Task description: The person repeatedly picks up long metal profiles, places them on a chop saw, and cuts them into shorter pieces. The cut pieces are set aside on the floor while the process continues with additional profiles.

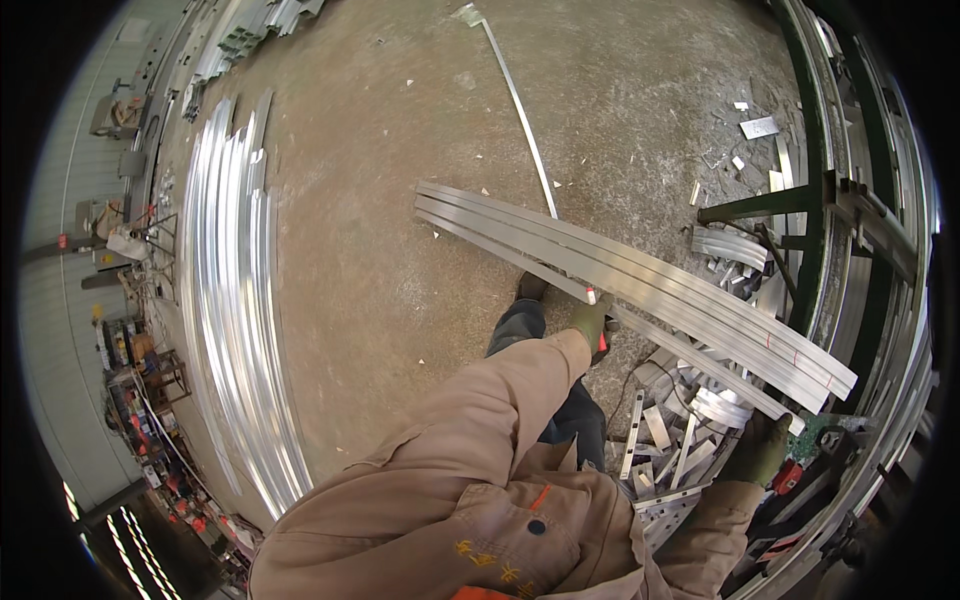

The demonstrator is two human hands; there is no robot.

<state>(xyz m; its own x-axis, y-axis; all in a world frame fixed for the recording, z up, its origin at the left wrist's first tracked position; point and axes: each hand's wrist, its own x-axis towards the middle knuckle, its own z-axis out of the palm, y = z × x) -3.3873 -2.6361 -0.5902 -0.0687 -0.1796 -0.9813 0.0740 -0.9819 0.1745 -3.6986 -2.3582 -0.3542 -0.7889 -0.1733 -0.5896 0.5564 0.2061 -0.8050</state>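
Note:
A group of long silver aluminium profiles (620, 270) lies side by side across the space in front of me, slanting from far left to near right. My left hand (588, 318), in a green glove, closes around the nearest, narrower profile (690, 357) about midway along. A small red-and-white piece (591, 296) shows at its fingertips, and a red part peeks out beside the hand. My right hand (762, 450), gloved too, is at the right end of that narrow profile; its fingers are partly hidden, but they appear closed on it.
Long shiny profiles (235, 300) lie on the floor at left. A thin strip (520, 120) lies ahead. Metal offcuts (665, 430) are heaped below the profiles at right, beside a green steel frame (770, 205). More scraps (758, 128) lie at far right; tools and clutter line the left wall.

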